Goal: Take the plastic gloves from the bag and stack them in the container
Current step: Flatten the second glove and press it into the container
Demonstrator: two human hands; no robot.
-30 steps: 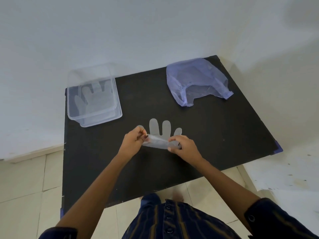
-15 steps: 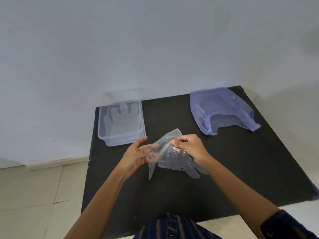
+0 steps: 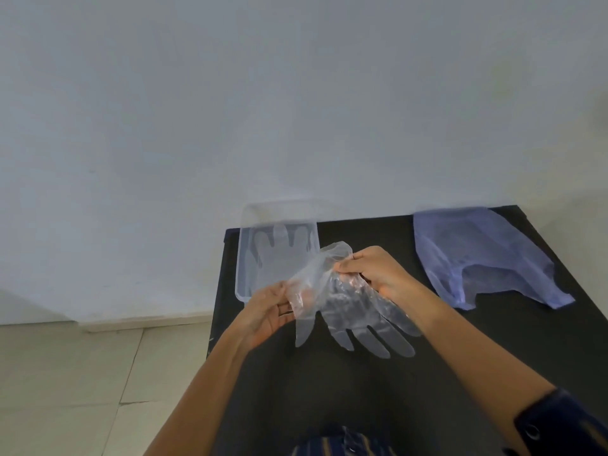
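Note:
A clear plastic glove (image 3: 348, 304) hangs above the black table (image 3: 493, 350), fingers pointing down toward me. My left hand (image 3: 268, 311) pinches its left cuff edge, and my right hand (image 3: 378, 274) grips the cuff at the top. Behind my hands, at the table's back left, stands the clear plastic container (image 3: 245, 258) with at least one glove lying flat inside. The bluish plastic bag (image 3: 480, 258) lies crumpled at the back right, its mouth facing me.
A white wall rises right behind the table. Tiled floor (image 3: 82, 390) lies to the left, below the table's left edge. My dark striped shirt shows at the bottom of the view.
The glove was lifted off the table and turned over, so its fingers now hang down. Both hands rose with it toward the container, and the camera tilted up.

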